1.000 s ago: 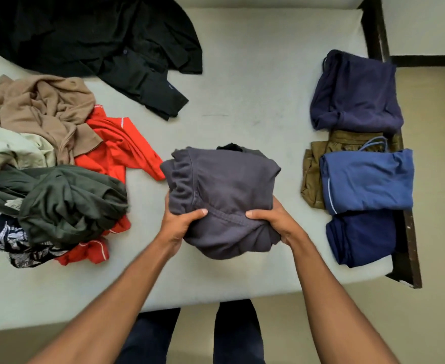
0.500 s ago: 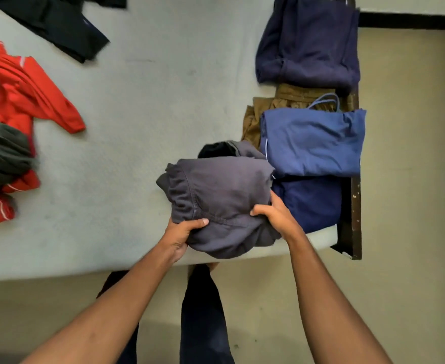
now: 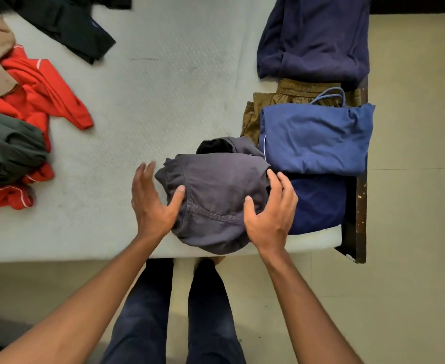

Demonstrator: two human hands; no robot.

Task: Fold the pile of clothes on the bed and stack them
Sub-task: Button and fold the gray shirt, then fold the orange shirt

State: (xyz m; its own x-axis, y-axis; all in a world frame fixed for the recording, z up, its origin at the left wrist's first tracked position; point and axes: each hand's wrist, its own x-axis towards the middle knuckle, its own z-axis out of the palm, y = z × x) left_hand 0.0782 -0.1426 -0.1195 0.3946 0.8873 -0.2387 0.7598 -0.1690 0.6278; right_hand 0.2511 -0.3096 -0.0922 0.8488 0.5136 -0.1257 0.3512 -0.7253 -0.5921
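Hands now loose beside grey garment

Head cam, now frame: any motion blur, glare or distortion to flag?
Head view: fingertips of the left hand are smeared by motion blur; the right hand and folded grey garment are sharp; light is soft and even with no glare; the mattress near edge bows slightly, wide-angle.

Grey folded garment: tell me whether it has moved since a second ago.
Yes. The grey folded garment has moved right along the mattress, away from the red shirt, up against the blue folded garment.
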